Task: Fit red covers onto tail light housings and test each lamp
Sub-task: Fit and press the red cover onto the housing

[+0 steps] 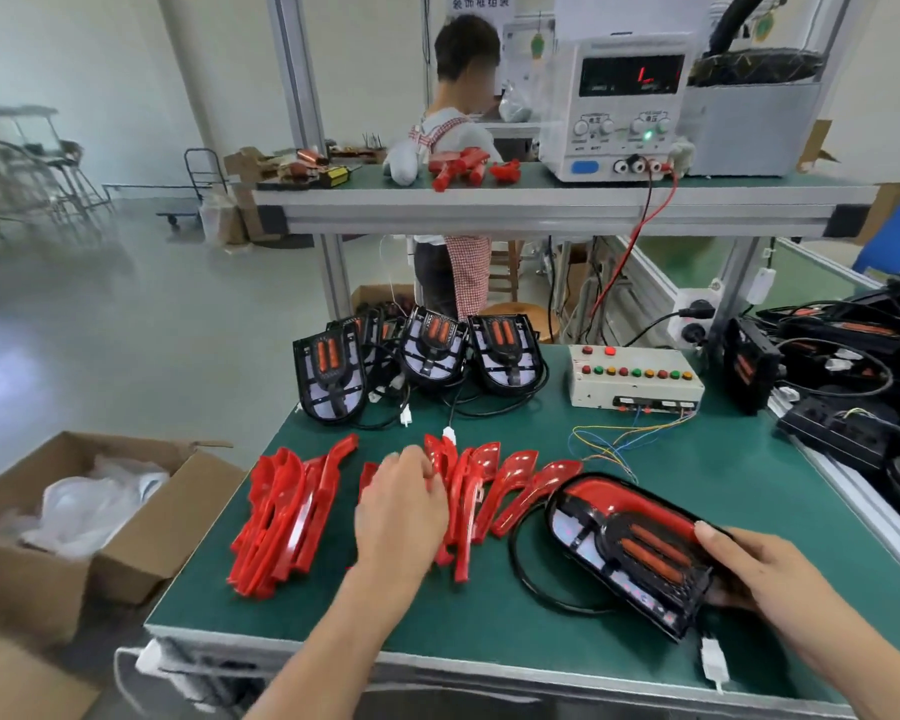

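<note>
From the head view, your left hand (pixel 401 511) curls over the middle row of red covers (pixel 468 491) on the green bench (pixel 739 475), fingers clasped on one; a second heap of covers (pixel 281 517) lies just left; your right hand (pixel 749 569) grips the tail light housing (pixel 630 553) at its right edge, red cover fitted, its black cable (pixel 528 574) looping between both hands; bare housings (pixel 427 350) stand behind, the button box (pixel 635 376) beside them, coloured wires (pixel 609 444) trailing forward; a cardboard box (pixel 74 517) sits left of the bench.
</note>
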The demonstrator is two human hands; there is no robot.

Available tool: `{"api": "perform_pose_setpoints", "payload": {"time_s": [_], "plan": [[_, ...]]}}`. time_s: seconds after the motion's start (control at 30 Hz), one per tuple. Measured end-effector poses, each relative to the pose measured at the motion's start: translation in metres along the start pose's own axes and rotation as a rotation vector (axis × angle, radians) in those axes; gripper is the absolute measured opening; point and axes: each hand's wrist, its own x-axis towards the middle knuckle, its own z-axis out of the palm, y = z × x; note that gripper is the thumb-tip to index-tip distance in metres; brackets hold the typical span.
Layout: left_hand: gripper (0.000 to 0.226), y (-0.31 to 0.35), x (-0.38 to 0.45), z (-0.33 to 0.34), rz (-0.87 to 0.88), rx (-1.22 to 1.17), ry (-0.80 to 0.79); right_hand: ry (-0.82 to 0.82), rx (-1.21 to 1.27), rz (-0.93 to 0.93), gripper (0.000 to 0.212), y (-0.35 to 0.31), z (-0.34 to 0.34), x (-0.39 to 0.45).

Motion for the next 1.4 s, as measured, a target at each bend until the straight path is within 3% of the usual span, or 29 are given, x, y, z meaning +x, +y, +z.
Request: {"api": "perform_pose_setpoints", "payload": {"time_s": [0.13, 0.4, 0.53, 0.7, 0.9, 1.0, 1.07, 1.2, 1.4], "plan": [[0.021, -0.032, 0.014, -0.016, -0.091, 0.328, -0.113, 0.017, -0.067, -0.010, 0.026, -0.008, 0.007, -0.002], [0.036, -0.037, 0.024, -0.002, -0.117, 0.460, -0.189, -0.013, -0.195, 0.023, 0.032, -0.023, 0.010, -0.008], [0.029, -0.037, 0.025, -0.002, -0.096, 0.563, -0.233, -0.042, -0.489, -0.011, 0.053, -0.034, 0.006, -0.005], [0.022, -0.036, 0.024, -0.004, -0.079, 0.521, -0.218, -0.034, -0.812, -0.102, 0.062, -0.042, 0.008, 0.015], [0.007, -0.031, 0.020, -0.017, 0.018, 0.241, 0.018, -0.093, -0.969, -0.156, 0.061, -0.059, 0.036, 0.052], [0.008, -0.016, 0.012, -0.026, 0.080, -0.081, 0.079, -0.175, -0.885, -0.103, 0.054, -0.063, 0.045, 0.064], [0.012, -0.002, 0.002, -0.028, 0.019, -0.363, 0.025, -0.212, -0.800, -0.060, 0.049, -0.064, 0.044, 0.067], [0.004, 0.026, -0.017, -0.010, -0.282, -0.963, -0.223, -0.239, -0.569, 0.029, 0.043, -0.063, 0.038, 0.062], [0.014, 0.064, -0.037, 0.032, -0.578, -1.262, -0.418, -0.087, -0.319, 0.019, 0.040, -0.059, 0.025, 0.038]]}}
